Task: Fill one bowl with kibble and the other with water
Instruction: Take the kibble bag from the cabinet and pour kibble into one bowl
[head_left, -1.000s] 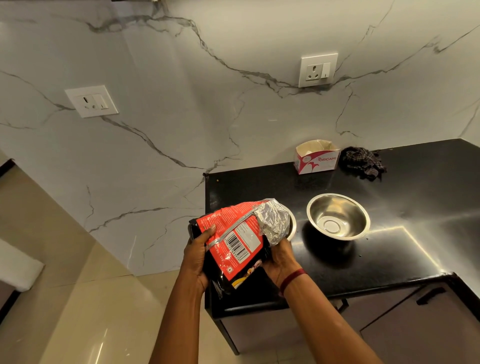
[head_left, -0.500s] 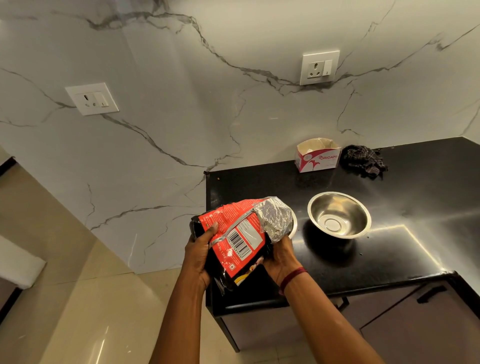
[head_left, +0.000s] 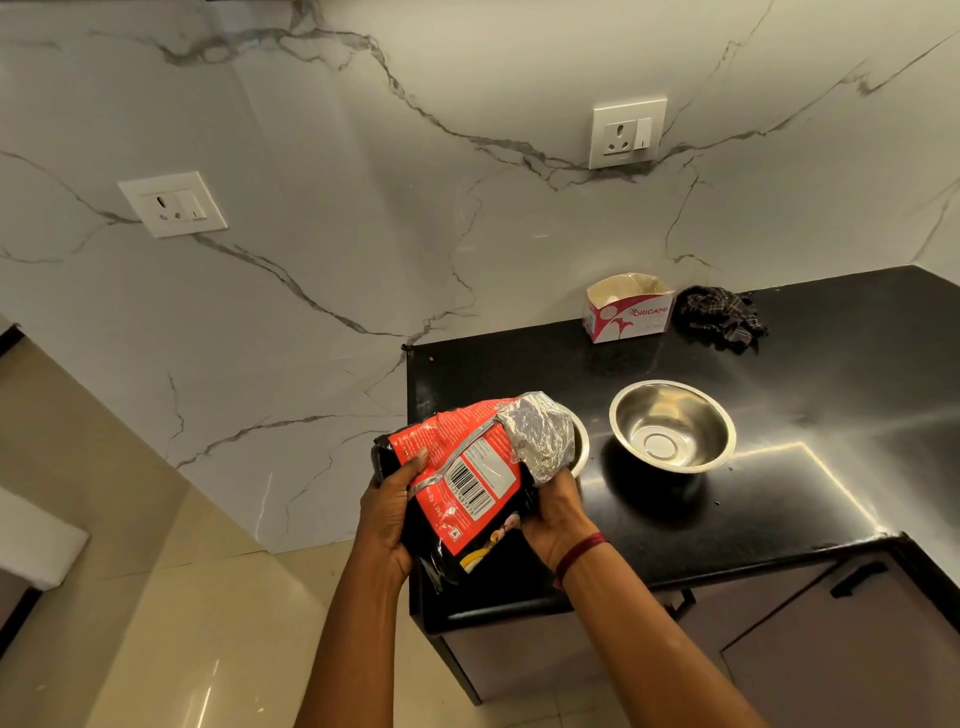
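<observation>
Red kibble bag remains tilted over the near bowl, left hand and right hand still gripping it.

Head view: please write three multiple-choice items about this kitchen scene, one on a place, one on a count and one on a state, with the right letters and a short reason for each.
1. Where is the cloth?
A) right of the box
B) in a drawer
C) on the floor

2. How many wall sockets show?
A) one
B) two
C) four

3. In what state is the fully seen bowl?
A) upside down
B) heaped with kibble
C) upright, no kibble in it

Answers:
1 A: it lies on the counter beside the box, by the wall.
2 B: one is above the counter, and one is further left.
3 C: its bare steel bottom shows.
</observation>
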